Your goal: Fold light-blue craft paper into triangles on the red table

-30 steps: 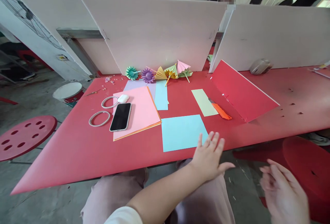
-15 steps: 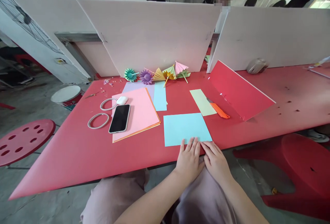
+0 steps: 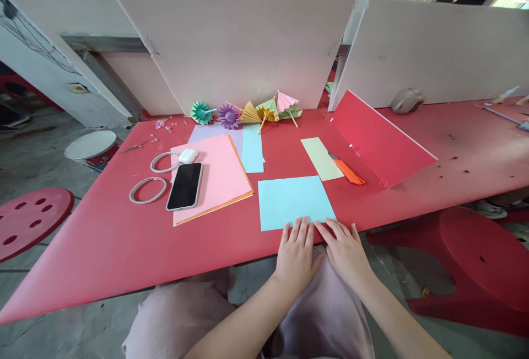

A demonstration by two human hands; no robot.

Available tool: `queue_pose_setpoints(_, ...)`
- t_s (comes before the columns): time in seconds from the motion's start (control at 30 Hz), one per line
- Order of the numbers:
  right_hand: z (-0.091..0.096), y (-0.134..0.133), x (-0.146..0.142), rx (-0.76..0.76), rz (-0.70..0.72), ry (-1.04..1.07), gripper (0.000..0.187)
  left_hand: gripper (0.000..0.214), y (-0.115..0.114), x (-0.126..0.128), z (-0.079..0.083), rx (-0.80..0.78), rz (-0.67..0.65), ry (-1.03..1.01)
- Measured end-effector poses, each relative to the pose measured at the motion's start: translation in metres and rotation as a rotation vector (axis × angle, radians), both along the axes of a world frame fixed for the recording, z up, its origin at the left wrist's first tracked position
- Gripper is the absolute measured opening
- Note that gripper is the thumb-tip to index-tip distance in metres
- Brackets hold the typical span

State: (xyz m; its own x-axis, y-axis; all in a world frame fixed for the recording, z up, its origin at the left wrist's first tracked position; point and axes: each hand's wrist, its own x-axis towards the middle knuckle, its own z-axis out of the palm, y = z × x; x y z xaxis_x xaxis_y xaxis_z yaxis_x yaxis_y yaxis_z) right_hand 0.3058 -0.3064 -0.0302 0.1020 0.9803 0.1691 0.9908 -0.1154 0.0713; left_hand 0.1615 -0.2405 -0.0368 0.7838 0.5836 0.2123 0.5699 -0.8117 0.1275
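A light blue sheet of paper (image 3: 295, 199) lies flat near the front edge of the red table (image 3: 215, 248). On its lower edge rest the fingertips of my left hand (image 3: 297, 251), flat with the fingers extended. My right hand (image 3: 345, 251) touches the same edge at the right corner, fingers spread. Neither hand grips anything. Beyond the sheet are a pale green paper strip (image 3: 324, 159) and an orange utility knife (image 3: 349, 172), whose tip lies by the strip's edge.
To the left a phone (image 3: 184, 186) and a white case (image 3: 189, 155) lie on pink paper (image 3: 227, 171), beside two tape rolls (image 3: 147, 190). Folded paper umbrellas (image 3: 266, 110) line the partition (image 3: 231, 39). A red folded board (image 3: 384, 138) stands at right, near a red stool (image 3: 475, 265).
My right hand has shifted slightly right and its fingers have spread, moving apart from my left hand. The view has tilted down a little. The blue sheet stays in place.
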Motion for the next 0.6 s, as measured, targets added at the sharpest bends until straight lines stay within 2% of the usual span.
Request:
queue_pose_setpoints(0.17,0.004,0.003,-0.004,-0.032,0.005,-0.047,0.053,0.057,0.003,-0.014,0.004,-0.025,0.052,0.010)
queue_pose_setpoints(0.47,0.000,0.003,-0.008,-0.011,0.020,-0.108,0.055,0.043,0.019,-0.049,0.027,-0.020,0.127,0.067)
queue_pose_setpoints(0.6,-0.001,0.003,-0.010,-0.015,0.023,-0.122,0.058,0.039,0.021,-0.061,0.030,0.000,0.148,0.108)
